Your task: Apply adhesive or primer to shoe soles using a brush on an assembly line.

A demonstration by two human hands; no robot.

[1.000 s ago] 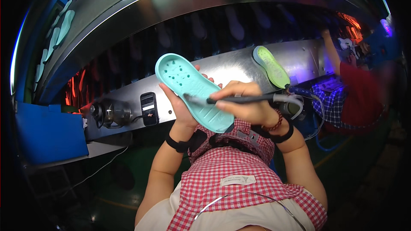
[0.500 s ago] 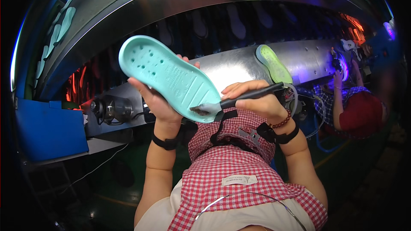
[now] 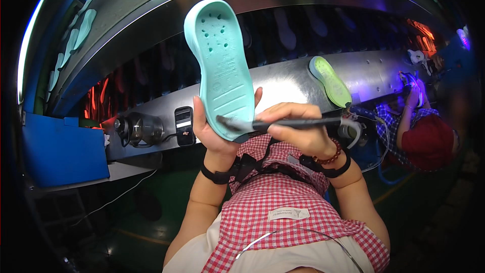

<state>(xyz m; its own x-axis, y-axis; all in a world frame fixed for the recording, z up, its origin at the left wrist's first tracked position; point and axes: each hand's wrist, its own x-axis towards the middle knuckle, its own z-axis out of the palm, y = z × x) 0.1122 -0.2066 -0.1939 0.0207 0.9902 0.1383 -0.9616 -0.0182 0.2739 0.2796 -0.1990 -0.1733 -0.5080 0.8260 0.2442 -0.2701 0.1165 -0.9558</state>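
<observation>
A turquoise shoe sole with small holes at its far end and ridges at its near end stands almost upright in view. My left hand grips its near end, thumb on one side and fingertips showing at the other. Between the fingers of my right hand is a black-handled brush with a tube at its back end. Its dark bristles lie against the sole's ridged near part, slightly blurred.
A yellow-green sole lies on the metal bench. Left of it are a black phone-like device and a glass pot. Turquoise soles line the conveyor. At the right, a co-worker works under purple light.
The turquoise sole has swung from a slant to nearly upright and shifted right with my left hand. The brush has turned more level, its tip still on the near end.
</observation>
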